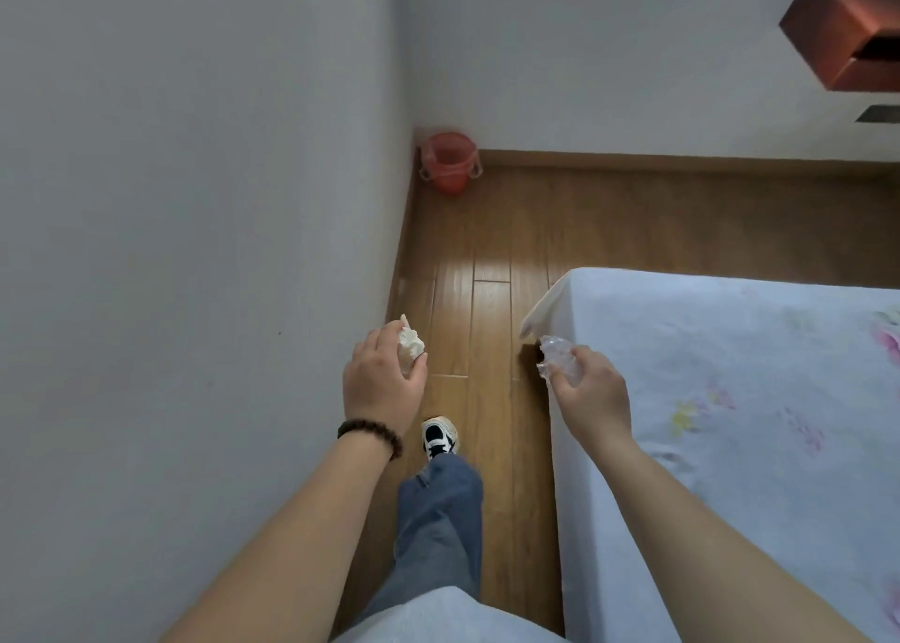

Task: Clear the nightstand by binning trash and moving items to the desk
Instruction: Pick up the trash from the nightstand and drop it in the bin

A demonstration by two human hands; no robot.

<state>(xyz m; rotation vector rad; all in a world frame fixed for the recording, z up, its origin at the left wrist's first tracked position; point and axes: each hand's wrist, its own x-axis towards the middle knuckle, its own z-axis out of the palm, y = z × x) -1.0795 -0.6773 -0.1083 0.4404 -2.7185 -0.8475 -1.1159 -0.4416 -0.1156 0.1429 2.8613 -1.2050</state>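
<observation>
White, crumpled tissue (410, 344), soft and lumpy, sits in the grip of the left hand (384, 379), whose fingers curl round it over the floor beside the wall. The right hand (591, 391) pinches one wad of clear, crinkled plastic wrap (557, 357), shiny and creased, held just at the corner of the bed (730, 374). That makes two pieces of trash, one in each hand.

A dark beaded bracelet (371, 438) rings the left wrist. Glossy wooden floor (487, 262) planks run between the smooth grey wall (195, 204) and the bed, which is covered by a pale blue sheet with faint floral print.

One round red bin (449, 161) stands in the far corner, well apart from both hands, lined with a thin red bag knotted at its sides; what lies inside cannot be made out. One leg in blue jeans ends in a black-and-white shoe (440, 439) on the floor. A reddish-brown boxy piece of furniture (847, 23) shows at the upper right.
</observation>
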